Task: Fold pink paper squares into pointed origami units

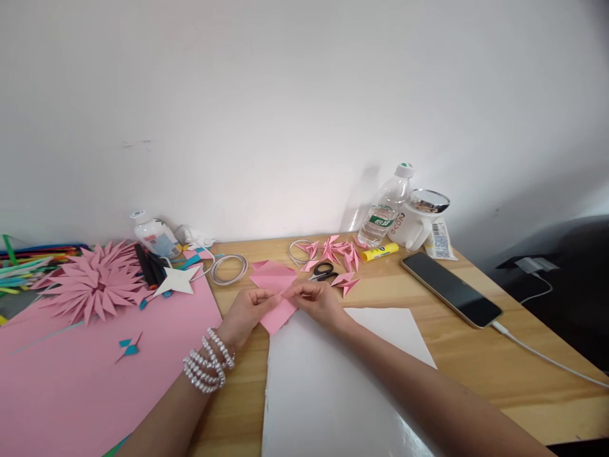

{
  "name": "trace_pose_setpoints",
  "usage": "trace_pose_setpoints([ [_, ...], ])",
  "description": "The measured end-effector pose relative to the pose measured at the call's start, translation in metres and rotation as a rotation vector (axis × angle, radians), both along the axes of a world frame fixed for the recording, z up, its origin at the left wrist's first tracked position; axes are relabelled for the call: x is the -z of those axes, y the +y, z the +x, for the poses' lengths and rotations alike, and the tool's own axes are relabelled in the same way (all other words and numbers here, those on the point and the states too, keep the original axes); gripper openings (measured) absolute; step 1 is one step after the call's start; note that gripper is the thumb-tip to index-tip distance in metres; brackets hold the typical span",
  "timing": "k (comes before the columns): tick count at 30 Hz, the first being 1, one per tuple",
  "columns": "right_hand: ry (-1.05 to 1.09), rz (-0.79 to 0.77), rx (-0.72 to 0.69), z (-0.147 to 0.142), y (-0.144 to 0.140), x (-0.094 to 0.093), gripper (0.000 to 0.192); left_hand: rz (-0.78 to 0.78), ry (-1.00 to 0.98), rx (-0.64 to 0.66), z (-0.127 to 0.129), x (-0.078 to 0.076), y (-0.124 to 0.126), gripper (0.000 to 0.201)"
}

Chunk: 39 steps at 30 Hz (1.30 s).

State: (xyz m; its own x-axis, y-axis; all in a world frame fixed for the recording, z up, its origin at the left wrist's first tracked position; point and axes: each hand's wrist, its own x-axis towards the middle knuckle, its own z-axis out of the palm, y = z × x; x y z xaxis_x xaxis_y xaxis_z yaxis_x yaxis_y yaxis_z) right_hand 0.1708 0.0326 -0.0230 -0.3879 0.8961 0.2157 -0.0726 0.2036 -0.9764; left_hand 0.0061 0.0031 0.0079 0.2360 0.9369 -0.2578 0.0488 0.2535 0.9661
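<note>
On the wooden tabletop [238, 406], a spiky pink flower [98, 285] lay at nine o'clock from the held pink paper [278, 317]; the left grip [245, 314] pinched this paper's left side, nearly closed, and the right grip [318, 304] pinched its right likewise; scissors [324, 273] lay at two o'clock. Matching edges while pressing lightly probably suited a crisp fold

The pink paper [277, 317], small and flat-sided, is pinched up askew over the worktop [466, 349], nearer the far edge, one corner pointing toward the near edge.
</note>
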Motion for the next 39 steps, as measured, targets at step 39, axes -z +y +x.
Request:
trace_pose_setpoints([
  [39, 0.024, -0.192, 0.08, -0.0009, -0.0023, 0.0002, 0.019, -0.141, -0.166, -0.003, 0.0004, 0.004, -0.0019, 0.032],
])
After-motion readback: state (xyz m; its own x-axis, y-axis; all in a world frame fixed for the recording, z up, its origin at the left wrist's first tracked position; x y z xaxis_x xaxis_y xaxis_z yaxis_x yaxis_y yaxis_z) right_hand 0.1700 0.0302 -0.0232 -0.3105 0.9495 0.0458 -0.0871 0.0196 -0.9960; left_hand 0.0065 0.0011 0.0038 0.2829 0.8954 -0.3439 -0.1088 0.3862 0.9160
